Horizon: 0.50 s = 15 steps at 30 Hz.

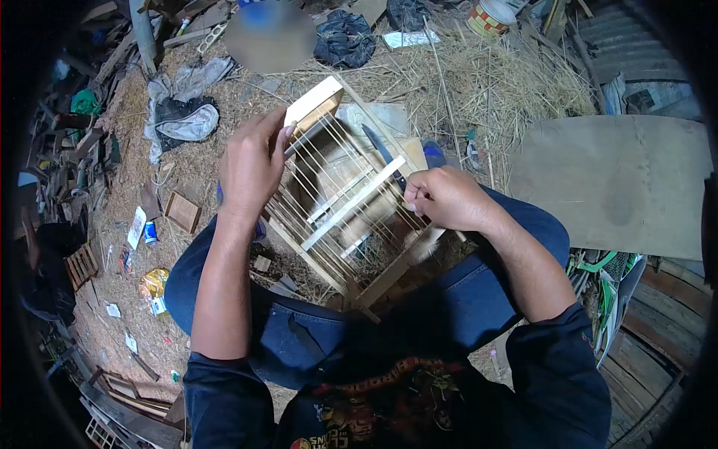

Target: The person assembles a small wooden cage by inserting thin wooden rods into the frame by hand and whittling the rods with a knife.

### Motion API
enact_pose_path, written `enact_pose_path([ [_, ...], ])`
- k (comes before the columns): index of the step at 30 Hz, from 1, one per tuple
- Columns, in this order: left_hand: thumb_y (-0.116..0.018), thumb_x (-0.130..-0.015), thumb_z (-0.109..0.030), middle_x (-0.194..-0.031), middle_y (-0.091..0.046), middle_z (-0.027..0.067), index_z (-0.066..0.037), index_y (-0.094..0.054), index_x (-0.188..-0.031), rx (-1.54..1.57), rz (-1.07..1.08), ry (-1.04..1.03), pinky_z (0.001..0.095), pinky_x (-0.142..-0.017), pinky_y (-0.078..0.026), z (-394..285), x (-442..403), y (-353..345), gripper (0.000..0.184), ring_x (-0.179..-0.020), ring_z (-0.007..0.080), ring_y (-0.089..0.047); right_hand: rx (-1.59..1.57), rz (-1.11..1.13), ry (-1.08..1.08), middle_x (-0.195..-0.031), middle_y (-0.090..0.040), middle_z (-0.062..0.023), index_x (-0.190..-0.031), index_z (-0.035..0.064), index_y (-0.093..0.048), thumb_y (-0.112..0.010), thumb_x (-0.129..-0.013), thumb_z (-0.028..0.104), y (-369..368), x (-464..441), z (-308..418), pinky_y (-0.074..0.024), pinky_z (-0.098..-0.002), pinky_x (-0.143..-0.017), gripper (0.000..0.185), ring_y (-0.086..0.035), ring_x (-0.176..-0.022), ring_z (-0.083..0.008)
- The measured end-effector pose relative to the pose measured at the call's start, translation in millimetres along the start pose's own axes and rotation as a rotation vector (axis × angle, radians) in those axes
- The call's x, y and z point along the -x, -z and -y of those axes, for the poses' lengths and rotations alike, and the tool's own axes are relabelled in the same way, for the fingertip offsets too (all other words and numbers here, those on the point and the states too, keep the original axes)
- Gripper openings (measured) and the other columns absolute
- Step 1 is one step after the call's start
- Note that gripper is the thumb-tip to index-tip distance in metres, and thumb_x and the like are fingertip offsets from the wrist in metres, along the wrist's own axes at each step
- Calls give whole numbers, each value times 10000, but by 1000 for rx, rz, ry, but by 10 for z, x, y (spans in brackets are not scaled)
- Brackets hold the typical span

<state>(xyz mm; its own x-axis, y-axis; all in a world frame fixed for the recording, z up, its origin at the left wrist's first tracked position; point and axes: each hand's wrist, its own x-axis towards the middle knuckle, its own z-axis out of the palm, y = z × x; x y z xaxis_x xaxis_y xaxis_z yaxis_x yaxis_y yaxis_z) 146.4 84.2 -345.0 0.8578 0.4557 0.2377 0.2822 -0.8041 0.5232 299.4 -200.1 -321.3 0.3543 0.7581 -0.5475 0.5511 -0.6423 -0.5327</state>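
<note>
L hand (250, 161) grasps cage (314, 103) at far-left corner, R hand (447, 197) grips knife (379, 147) nr right edge (crossbar (353, 203) on, work left unclear).

The person's left hand (254, 161) gripped the edge of a slatted wooden frame (353, 203). The right hand (441, 196) held a knife (381, 150), blade pointing away from it. A flat sheet (613, 183) lay right of that hand.

The barred cage (355, 201) is pale, bare wood, matt; the knife (381, 148) has a smooth metal blade. Far back, the crumpled black bags (344, 41) are plastic (faintly glossy); the far-right corrugated sheet (628, 52) looks dull, ridged metal.
</note>
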Motion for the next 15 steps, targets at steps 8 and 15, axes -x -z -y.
enact_pose_path([
  [8, -693, -1014, -236, -1071, -743, 138, -109, -743, -1254, -57, 17, 23, 472, -796, -589, -57, 23, -12, 276, -945, 369, -735, 26, 22, -14, -950, -792, -105, -1021, 118, -788, -706, -904, 143, 3, -5, -25, -588, -451, -867, 145, -767, -938, -311],
  [15, -689, -1016, -229, -1053, -742, 142, -109, -741, -1256, -72, 19, 0, 466, -781, -590, -128, 10, 17, 274, -923, 368, -737, 91, 71, -16, -947, -795, -118, -1003, 119, -807, -722, -894, 149, 1, -17, -35, -587, -461, -874, 142, -768, -950, -316],
])
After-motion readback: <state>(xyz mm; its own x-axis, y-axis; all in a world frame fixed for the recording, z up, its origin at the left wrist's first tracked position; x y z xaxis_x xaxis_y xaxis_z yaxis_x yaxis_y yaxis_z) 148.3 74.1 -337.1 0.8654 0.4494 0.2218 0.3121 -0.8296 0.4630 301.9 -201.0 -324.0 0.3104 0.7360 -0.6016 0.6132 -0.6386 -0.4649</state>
